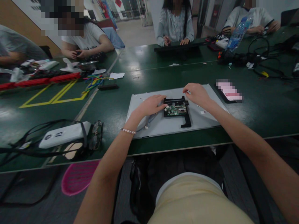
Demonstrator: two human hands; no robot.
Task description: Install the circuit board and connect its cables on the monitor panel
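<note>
"Where is the circuit board (176, 110)?"
"Near the middle of the grey panel (161, 126), seated in a black bracket (187, 119) whose one arm reaches toward the near edge."

"And the left hand (150, 105)?"
"At the left side of the bracket, thumb at the board's edge and fingers by the far left corner, with a narrow gap between them. I can't tell whether it grips or just rests there. A beaded bracelet (128, 131) circles that wrist."

"What about the right hand (197, 92)?"
"By the bracket's far right corner, thumb and forefinger drawn close together. Whether something small is pinched there, I can't tell."

"Anything else on the panel?"
"A thin grey cable (152, 118) left of the bracket, partly under the left hand, and small white pieces (203, 112) to the right."

"And around it?"
"The panel lies at the near side of a green table (144, 74). A phone (227, 91) is just beyond its right side. Well to the left are eyeglasses (96, 135) and a white device (65, 134), with coloured wires (94, 82) farther off. A person (176, 29) sits across the far side."
</note>
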